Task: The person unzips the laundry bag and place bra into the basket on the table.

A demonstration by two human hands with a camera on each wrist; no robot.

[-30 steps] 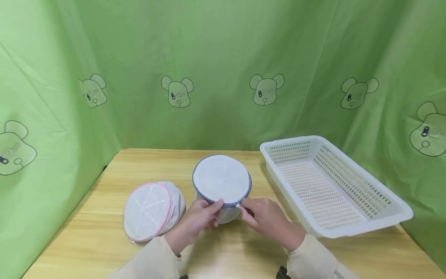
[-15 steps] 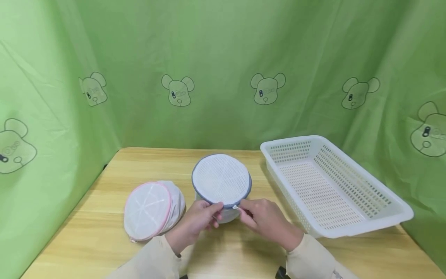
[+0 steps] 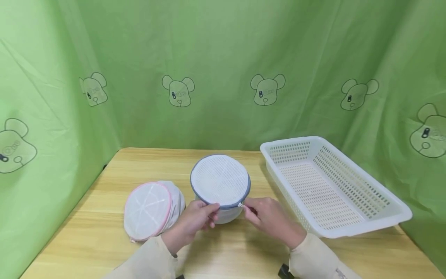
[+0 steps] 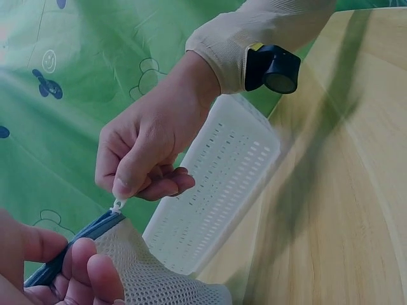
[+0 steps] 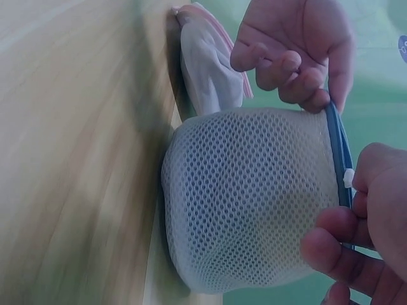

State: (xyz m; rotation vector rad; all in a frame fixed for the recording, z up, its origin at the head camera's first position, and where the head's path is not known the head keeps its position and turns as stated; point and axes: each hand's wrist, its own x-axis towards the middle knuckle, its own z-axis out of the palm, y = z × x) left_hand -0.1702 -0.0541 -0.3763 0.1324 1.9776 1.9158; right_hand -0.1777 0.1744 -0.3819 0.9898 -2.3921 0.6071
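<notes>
Head view: basket (image 3: 320, 190), pink-rimmed bag (image 3: 153, 211) flank blue-rimmed bag (image 3: 220, 180).

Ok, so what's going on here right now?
A person is working on a blue-edged mesh bag with both hands. The left fingers pinch its blue edge, and the right fingers hold the small white zipper pull. How far the zip is closed, I can't tell. A pink-edged bag lies on the table to the left, and a white basket sits to the right.
</notes>
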